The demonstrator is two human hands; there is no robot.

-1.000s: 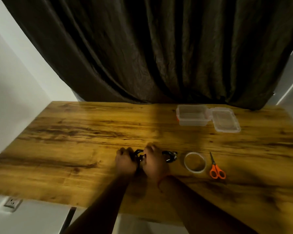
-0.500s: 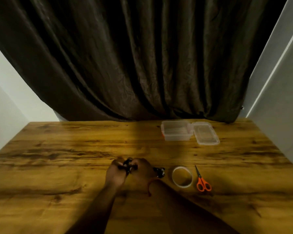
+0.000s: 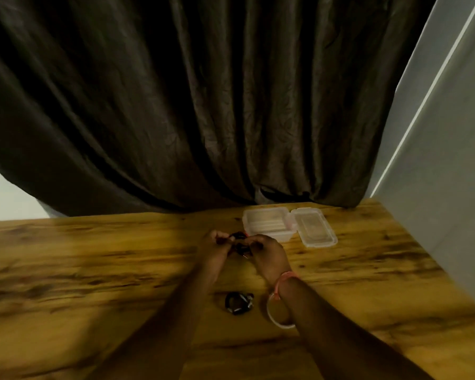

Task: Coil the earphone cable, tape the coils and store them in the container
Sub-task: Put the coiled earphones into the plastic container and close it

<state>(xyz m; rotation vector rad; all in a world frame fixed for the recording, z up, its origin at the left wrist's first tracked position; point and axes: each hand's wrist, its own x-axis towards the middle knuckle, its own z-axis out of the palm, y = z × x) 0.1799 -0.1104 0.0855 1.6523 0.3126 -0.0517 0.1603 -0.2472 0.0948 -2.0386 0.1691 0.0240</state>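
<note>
Cable first: both your hands are raised just above the bench [image 3: 93, 270], and between them sits a small black bundle of earphone cable [image 3: 240, 244]. Your left hand [image 3: 215, 253] has its fingers curled in, pinching the bundle's left edge; your right hand [image 3: 268, 255] pinches the right side with thumb and fingertips. That two-sided hold looks meant to keep the loops from springing apart while you shape or carry them (the clear container [image 3: 266, 223] is just beyond your knuckles, lid [image 3: 317, 229] flipped open beside it, so storing may be close). The held cable reads as a tight dark knot of loops; blur hides whether any tape is on it. A second coiled bundle [image 3: 237, 303] lies on the bench nearer you, between your forearms, glossy in places, possibly taped. The tape roll [image 3: 274, 315] rests just right of it, partly under your right wrist, within easy reach.
</note>
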